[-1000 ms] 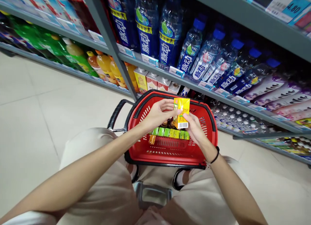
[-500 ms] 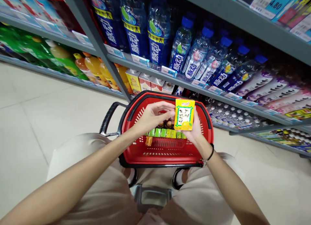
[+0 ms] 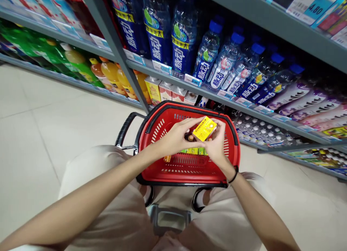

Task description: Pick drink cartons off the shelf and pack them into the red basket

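Note:
A small yellow drink carton point(image 3: 205, 128) is held over the red shopping basket point(image 3: 187, 171), tilted nearly flat. My left hand point(image 3: 176, 137) grips its left side and my right hand point(image 3: 217, 144) closes round its right side. Below my hands, a row of green and yellow cartons point(image 3: 193, 150) lies in the basket, along with an orange one point(image 3: 168, 158) and a few dark bottle caps point(image 3: 190, 137). The basket stands on the floor between my knees.
Grey store shelves run across the top, holding blue-labelled water bottles point(image 3: 179, 45), orange and green soda bottles point(image 3: 108, 72) and cartons point(image 3: 162, 90). The basket's black pull handle point(image 3: 126, 130) sticks out to the left. Pale tiled floor point(image 3: 40, 128) lies to the left.
The carton stood upright in my right hand with its front facing me; now it is tipped flat and lower, and both hands grip it.

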The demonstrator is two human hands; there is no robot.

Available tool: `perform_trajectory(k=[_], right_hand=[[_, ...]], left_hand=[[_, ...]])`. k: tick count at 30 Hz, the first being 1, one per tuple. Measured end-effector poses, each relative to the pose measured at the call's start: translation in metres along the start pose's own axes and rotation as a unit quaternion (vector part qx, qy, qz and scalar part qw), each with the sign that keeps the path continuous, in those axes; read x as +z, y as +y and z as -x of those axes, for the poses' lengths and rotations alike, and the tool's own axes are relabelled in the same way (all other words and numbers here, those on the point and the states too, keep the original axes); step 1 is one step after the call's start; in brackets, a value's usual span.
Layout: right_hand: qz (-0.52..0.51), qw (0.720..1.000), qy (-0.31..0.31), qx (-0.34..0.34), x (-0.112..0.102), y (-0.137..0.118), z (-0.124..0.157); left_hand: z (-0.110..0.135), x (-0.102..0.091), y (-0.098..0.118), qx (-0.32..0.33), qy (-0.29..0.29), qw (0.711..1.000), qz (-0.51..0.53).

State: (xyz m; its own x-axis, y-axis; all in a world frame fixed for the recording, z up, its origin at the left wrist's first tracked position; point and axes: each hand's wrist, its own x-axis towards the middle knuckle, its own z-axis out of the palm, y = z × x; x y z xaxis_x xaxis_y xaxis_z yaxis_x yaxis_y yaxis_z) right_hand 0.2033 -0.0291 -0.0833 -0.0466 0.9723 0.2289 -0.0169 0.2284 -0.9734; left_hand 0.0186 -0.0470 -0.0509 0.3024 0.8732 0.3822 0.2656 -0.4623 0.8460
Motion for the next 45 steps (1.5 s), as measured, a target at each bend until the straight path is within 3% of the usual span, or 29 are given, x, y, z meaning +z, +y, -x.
perform_trajectory(k=[4, 10, 15, 22, 28, 38, 41, 45], right_hand=[[0.036, 0.998, -0.039, -0.019, -0.004, 0.01, 0.002], [0.1, 0.989, -0.084, -0.071, -0.006, 0.005, 0.0], [0.156, 0.981, -0.064, -0.094, -0.004, -0.001, 0.003], [0.286, 0.948, -0.018, -0.14, -0.002, 0.003, 0.009], [0.313, 0.945, -0.023, -0.092, -0.002, 0.012, 0.011], [0.306, 0.951, -0.023, -0.039, -0.002, 0.01, 0.009], [0.268, 0.962, -0.045, -0.002, -0.002, 0.009, 0.01], [0.141, 0.987, -0.069, 0.042, 0.003, 0.005, 0.013]], left_hand=[[0.003, 0.004, -0.002, 0.033, 0.034, 0.998, -0.049], [0.005, -0.003, -0.001, 0.054, 0.073, 0.991, -0.096], [0.006, -0.004, -0.003, 0.071, 0.052, 0.991, -0.103], [0.008, 0.0, -0.009, 0.108, 0.03, 0.986, -0.122], [0.01, -0.002, -0.009, 0.115, 0.024, 0.98, -0.163], [0.009, -0.002, -0.009, 0.082, 0.013, 0.985, -0.154], [0.007, -0.001, -0.003, 0.019, 0.034, 0.992, -0.12], [0.002, 0.002, 0.005, -0.099, 0.071, 0.992, 0.033]])
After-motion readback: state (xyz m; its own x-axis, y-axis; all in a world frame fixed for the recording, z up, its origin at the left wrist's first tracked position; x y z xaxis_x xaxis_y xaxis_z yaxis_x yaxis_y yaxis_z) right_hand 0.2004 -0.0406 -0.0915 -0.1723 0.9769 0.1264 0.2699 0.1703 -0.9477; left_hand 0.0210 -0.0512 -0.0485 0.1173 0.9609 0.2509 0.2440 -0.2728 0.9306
